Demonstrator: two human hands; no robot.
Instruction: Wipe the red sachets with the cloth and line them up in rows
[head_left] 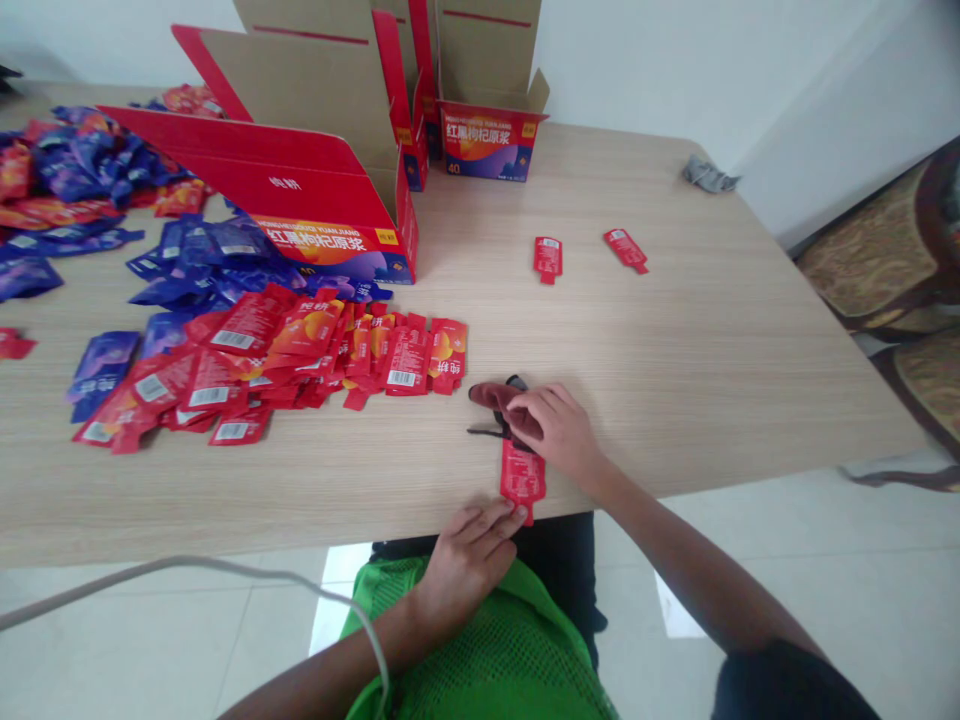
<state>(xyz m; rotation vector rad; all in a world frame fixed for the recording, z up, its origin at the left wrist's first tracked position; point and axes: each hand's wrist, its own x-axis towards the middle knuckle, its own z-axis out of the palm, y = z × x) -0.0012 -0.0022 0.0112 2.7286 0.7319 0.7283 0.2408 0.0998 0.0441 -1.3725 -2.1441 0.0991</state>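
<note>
A red sachet [522, 478] lies at the near edge of the wooden table [675, 340]. My left hand [466, 555] pinches its lower end, fingers pressed together. My right hand [556, 430] rests over the sachet's upper end and over a pair of dark-handled scissors [495, 405] lying on the table; its fingers are curled on them. A heap of red sachets [300, 365] lies to the left of my hands.
Blue sachets [202, 265] are piled at the left. An open red carton [330, 215] stands behind the heap, and another carton [491, 135] stands at the back. Two loose red sachets [548, 257] [626, 249] lie mid-table. A grey cloth [709, 176] sits far right; chairs [892, 250] stand beside the table.
</note>
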